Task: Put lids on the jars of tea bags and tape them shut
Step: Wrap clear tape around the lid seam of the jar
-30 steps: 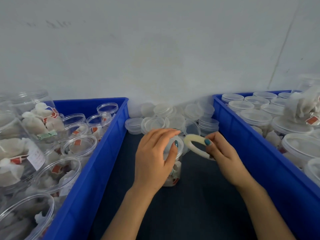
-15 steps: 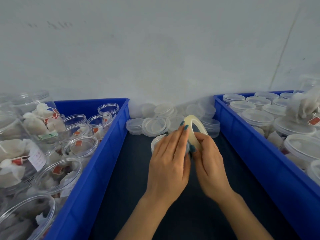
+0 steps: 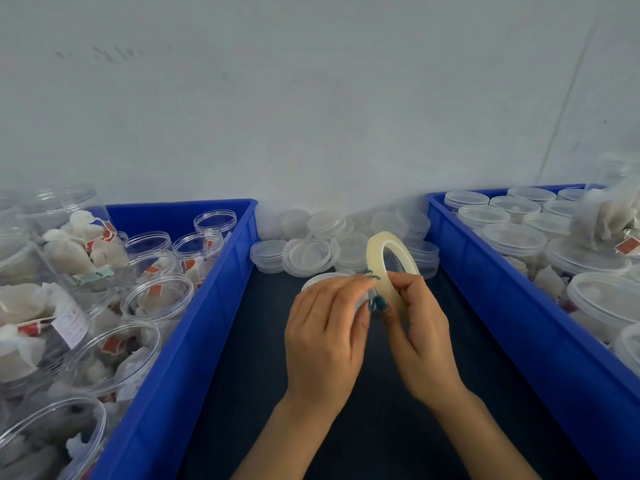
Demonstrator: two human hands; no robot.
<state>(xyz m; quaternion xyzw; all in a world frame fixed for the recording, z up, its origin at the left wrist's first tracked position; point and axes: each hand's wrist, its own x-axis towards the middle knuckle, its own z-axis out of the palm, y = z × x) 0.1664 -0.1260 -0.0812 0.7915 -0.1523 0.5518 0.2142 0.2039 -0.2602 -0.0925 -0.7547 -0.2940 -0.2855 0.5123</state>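
A narrow lane of dark table [image 3: 242, 375] runs between the left bin [image 3: 194, 341] and right bin [image 3: 502, 323], both smooth blue plastic. There the right hand [image 3: 419, 334] grips an upright, translucent tape roll [image 3: 375, 258]. The left hand [image 3: 325, 327] reaches its edge over a lidded clear jar [image 3: 318, 282]; whether it pinches the tape is unclear.

tape roll [image 3: 375, 258] translucent, pale yellow, glossy. lids [image 3: 308, 255] and jars [image 3: 152, 299] clear smooth plastic. bins [image 3: 207, 306] glossy blue plastic. work surface [image 3: 242, 393] dark, matt.
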